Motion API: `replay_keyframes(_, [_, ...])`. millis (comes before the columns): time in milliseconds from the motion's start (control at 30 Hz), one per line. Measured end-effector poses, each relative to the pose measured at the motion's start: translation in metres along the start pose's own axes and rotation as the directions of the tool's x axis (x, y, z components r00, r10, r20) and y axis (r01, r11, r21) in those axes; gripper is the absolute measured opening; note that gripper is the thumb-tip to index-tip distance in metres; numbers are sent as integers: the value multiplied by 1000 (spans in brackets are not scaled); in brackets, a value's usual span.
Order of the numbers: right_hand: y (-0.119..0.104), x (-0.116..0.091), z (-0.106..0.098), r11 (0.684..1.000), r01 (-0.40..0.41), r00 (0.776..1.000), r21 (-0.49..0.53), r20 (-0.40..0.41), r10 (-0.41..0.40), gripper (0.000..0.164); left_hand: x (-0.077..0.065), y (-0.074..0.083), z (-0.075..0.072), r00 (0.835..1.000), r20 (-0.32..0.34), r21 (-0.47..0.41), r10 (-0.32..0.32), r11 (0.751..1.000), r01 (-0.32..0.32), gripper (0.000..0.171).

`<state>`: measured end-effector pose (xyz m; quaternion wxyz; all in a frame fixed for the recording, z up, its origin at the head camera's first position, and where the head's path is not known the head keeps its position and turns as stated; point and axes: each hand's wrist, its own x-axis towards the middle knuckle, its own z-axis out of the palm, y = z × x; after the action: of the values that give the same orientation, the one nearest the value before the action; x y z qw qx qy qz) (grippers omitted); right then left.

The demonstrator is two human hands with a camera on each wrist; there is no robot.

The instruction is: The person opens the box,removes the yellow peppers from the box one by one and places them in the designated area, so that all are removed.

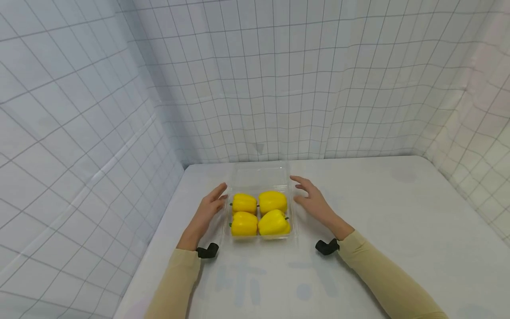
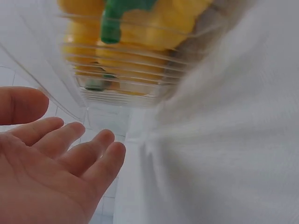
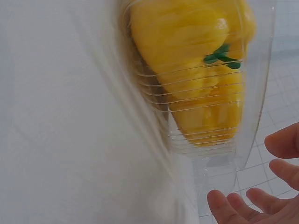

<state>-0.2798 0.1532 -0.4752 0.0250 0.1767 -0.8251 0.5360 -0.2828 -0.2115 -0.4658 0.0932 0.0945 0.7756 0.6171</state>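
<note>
Left grip: The left hand [image 1: 207, 210] is held wide, thumb set apart from extended fingers; nothing is gripped.
Right grip: The right hand [image 1: 314, 202] is held wide, with fingers loosely bent; nothing is gripped.
Container: A clear, rectangular, ribbed plastic box [image 1: 294, 223] is located between both grips, resting on the white-covered desk [image 1: 374, 195]. Whether its sides are touched by fingertips cannot be told.
Lid: A clear plastic lid [image 1: 259, 176] is folded back, lying beyond the box, forward of both grips.
Contents, left-grip side: Two glossy yellow bell peppers with green stems are seated, the far one [image 1: 245, 204] behind the near one [image 1: 244, 224].
Contents, right-grip side: Two more are seated likewise, far [image 1: 272, 202] and near [image 1: 274, 223]; the near one's stem is pointed toward the right grip.
Wrist fittings: A black fitting is worn behind each grip, left [image 1: 208, 251] and right [image 1: 327, 247].
</note>
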Motion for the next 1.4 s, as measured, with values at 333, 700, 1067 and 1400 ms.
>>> replay_keyframes(333, [-20, -3, -7, 999, 45, 998, -1, 40, -45, 59, -16, 17, 1, 999, -25, 27, 33, 999, -32, 58])
replay_keyframes(700, [-43, -11, -9, 989, 132, 978, -70, 171, -118, 61, -38, 12, 0, 996, -31, 12, 78, 997, -77, 57])
replay_keyframes(1067, [-50, -17, -5, 972, 208, 937, -109, 306, -166, 62, -54, -5, -4, 998, 18, -51, 64, 997, -63, 60])
replay_keyframes(1400, [-54, -18, -2, 948, 245, 897, -203, 419, -142, 64, -53, -14, 4, 996, 79, -167, 44, 986, -30, 66])
